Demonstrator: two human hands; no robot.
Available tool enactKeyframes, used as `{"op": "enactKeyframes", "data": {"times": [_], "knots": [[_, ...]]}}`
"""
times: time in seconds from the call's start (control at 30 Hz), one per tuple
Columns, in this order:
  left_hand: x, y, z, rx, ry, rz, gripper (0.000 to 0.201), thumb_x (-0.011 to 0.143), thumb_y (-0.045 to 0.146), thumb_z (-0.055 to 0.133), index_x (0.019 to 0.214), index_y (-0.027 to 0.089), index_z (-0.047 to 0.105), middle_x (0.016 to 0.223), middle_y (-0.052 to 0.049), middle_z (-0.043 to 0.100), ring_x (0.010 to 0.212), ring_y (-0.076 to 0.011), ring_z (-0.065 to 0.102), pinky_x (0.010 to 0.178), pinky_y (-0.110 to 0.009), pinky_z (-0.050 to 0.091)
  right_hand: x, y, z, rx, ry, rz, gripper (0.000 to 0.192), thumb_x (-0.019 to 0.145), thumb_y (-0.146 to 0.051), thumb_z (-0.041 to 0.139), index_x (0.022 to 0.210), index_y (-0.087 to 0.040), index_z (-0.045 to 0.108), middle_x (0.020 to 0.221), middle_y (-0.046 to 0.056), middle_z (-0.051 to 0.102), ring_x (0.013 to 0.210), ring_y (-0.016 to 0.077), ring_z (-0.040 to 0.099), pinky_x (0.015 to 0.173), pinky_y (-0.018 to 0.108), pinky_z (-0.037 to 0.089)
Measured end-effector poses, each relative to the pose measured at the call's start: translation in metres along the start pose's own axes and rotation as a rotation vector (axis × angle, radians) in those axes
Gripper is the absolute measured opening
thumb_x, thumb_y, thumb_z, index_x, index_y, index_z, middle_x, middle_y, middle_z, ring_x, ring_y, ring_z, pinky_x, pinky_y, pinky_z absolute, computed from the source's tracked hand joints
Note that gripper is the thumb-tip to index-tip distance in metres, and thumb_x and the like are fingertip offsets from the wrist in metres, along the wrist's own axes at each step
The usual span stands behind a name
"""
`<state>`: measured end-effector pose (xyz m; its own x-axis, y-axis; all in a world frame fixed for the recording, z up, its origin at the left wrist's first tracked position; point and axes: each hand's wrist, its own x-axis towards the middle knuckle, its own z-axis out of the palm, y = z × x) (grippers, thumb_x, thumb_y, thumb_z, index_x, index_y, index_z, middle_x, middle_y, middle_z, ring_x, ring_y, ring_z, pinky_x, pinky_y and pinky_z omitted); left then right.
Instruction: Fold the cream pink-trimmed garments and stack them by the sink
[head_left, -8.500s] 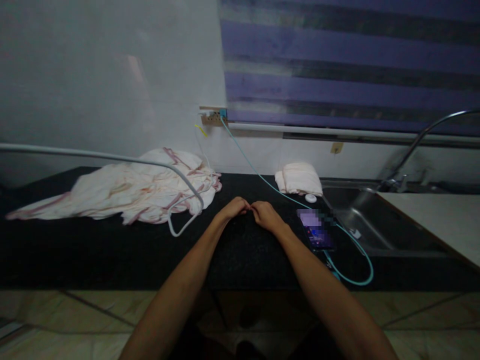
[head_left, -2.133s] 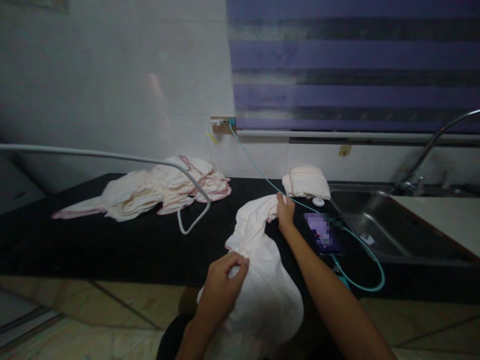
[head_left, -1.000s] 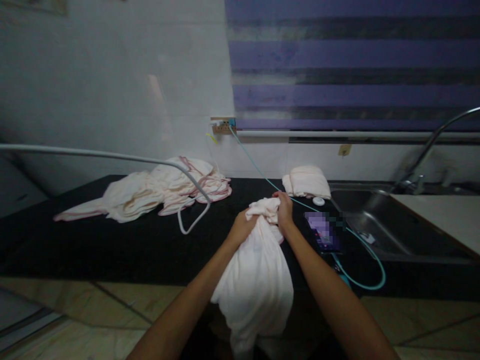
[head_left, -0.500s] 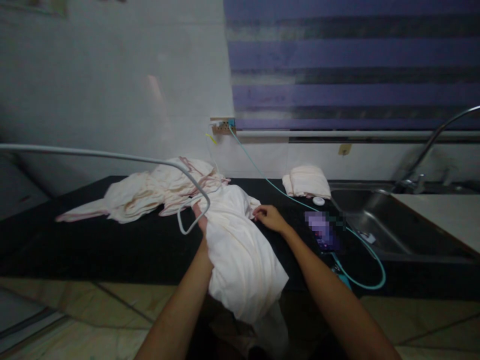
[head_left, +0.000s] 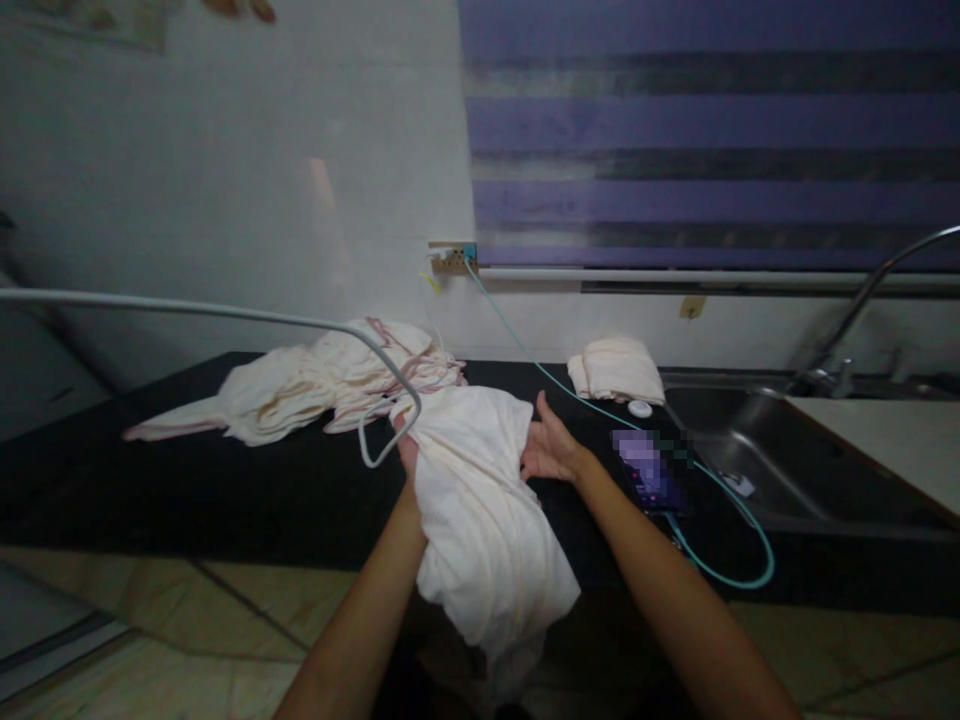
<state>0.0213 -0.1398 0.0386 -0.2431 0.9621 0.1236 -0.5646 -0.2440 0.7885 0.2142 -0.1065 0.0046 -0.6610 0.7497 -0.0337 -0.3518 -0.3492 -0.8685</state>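
From my feed, the cloth (head_left: 480, 500) over my hands reads plain cream-white, no print I can make out in this dim light. The heap of cloths (head_left: 315, 385) behind it is the same cream, edged in pink-red trim. The folded cloth (head_left: 616, 367) by the sink is pale pink-white. The countertop (head_left: 225, 490) is black. The cable (head_left: 705, 500) is teal. The blind (head_left: 712, 140) carries purple and dark grey horizontal bands. The wall (head_left: 225, 180) is white, and the sink (head_left: 750, 450) grey steel.
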Motion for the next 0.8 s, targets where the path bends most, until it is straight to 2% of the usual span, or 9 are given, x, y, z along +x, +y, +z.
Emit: {"op": "enactKeyframes", "data": {"times": [0.07,0.13,0.2,0.37,0.43,0.53,0.63,0.73,0.8], "knots": [[0.003,0.003,-0.010,-0.096,-0.020,-0.005,0.068,0.096,0.065,0.037,0.138,0.018,0.061,0.130,-0.010,0.072,0.141,-0.0325,0.051,0.117,-0.046,0.045,-0.004,-0.003,-0.003,-0.016,0.033,-0.036,0.057,0.087,-0.073,0.063,0.104,-0.018,0.068,0.099,0.011,0.078,0.097,0.0273,0.074,0.080,0.043,0.062],[0.007,0.008,-0.025,-0.168,-0.037,-0.088,0.066,0.096,0.062,0.043,0.139,0.014,0.061,0.127,-0.013,0.072,0.135,-0.0343,0.057,0.114,-0.050,0.047,-0.003,-0.004,-0.007,-0.060,0.067,-0.083,0.038,0.081,-0.044,0.083,0.104,-0.016,0.069,0.097,0.009,0.079,0.089,0.0223,0.075,0.082,0.035,0.061],[0.008,0.015,-0.045,-0.196,-0.034,-0.187,0.063,0.097,0.056,0.047,0.139,0.012,0.060,0.124,-0.015,0.074,0.130,-0.0346,0.061,0.112,-0.052,0.048,0.002,-0.003,-0.011,-0.080,0.123,-0.144,0.033,0.077,-0.027,0.086,0.104,-0.015,0.070,0.095,0.007,0.079,0.083,0.0193,0.075,0.080,0.030,0.061],[-0.007,0.039,-0.090,0.016,0.115,-0.317,0.048,0.097,0.038,0.053,0.136,0.011,0.062,0.114,-0.014,0.077,0.112,-0.0292,0.072,0.105,-0.045,0.056,0.014,-0.005,-0.018,-0.002,0.398,-0.335,0.022,0.088,-0.033,0.076,0.103,-0.020,0.066,0.080,0.001,0.076,0.073,0.0186,0.074,0.067,0.031,0.062],[-0.013,0.049,-0.102,0.105,0.088,-0.352,0.044,0.095,0.032,0.056,0.134,0.012,0.064,0.113,-0.013,0.077,0.106,-0.0272,0.074,0.100,-0.041,0.058,0.017,-0.006,-0.019,0.012,0.475,-0.355,0.018,0.093,-0.035,0.072,0.102,-0.021,0.064,0.075,0.000,0.074,0.070,0.0191,0.074,0.065,0.033,0.063],[-0.010,0.067,-0.119,0.229,0.010,-0.392,0.039,0.088,0.031,0.065,0.123,0.013,0.069,0.105,-0.011,0.078,0.101,-0.0286,0.075,0.093,-0.040,0.060,0.018,-0.006,-0.018,0.034,0.498,-0.379,0.016,0.098,-0.037,0.065,0.103,-0.022,0.064,0.076,0.001,0.074,0.075,0.0201,0.075,0.071,0.036,0.065],[0.004,0.088,-0.137,0.521,0.083,-0.251,0.041,0.080,0.041,0.072,0.109,0.011,0.071,0.101,-0.012,0.076,0.101,-0.0321,0.071,0.092,-0.044,0.057,0.020,-0.006,-0.016,0.071,0.463,-0.402,0.020,0.100,-0.039,0.062,0.108,-0.021,0.065,0.088,0.006,0.078,0.088,0.0220,0.077,0.081,0.039,0.065],[0.000,0.101,-0.144,1.037,0.213,0.109,0.061,0.075,0.057,0.069,0.112,0.008,0.065,0.109,-0.018,0.070,0.109,-0.0379,0.064,0.100,-0.053,0.051,0.024,-0.007,-0.017,0.130,0.486,-0.425,0.022,0.098,-0.042,0.063,0.108,-0.022,0.065,0.093,0.008,0.079,0.095,0.0240,0.076,0.086,0.041,0.065],[-0.024,0.094,-0.134,1.373,0.203,0.329,0.069,0.079,0.064,0.062,0.120,0.007,0.061,0.118,-0.021,0.064,0.118,-0.0410,0.059,0.107,-0.058,0.045,0.027,-0.007,-0.020,0.180,0.518,-0.453,0.022,0.098,-0.042,0.062,0.106,-0.022,0.065,0.094,0.008,0.079,0.097,0.0246,0.076,0.086,0.042,0.065]]}}
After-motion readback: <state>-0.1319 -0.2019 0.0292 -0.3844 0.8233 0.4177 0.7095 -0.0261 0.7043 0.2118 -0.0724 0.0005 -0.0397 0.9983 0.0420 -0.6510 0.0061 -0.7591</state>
